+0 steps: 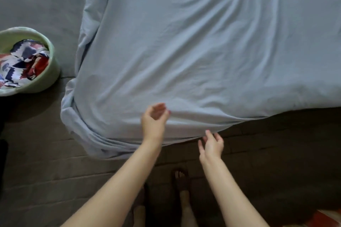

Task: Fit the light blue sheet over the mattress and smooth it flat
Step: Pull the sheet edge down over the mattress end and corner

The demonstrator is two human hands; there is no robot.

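Note:
The light blue sheet [193,46] covers the whole top of the mattress, with long wrinkles running across it and bunched folds hanging at the near left corner [83,134]. The mattress itself is hidden under the sheet. My left hand [154,118] hovers over the near edge of the sheet, fingers curled and apart, holding nothing. My right hand [212,144] is just off the near edge, fingers spread, its fingertips beside the hanging hem.
A pale green tub [48,77] with patterned red, white and navy cloth stands on the floor at the left. Grey brick floor [55,171] runs along the near side. My two feet [181,180] stand close to the bed. Something red and striped shows at the bottom right corner [324,219].

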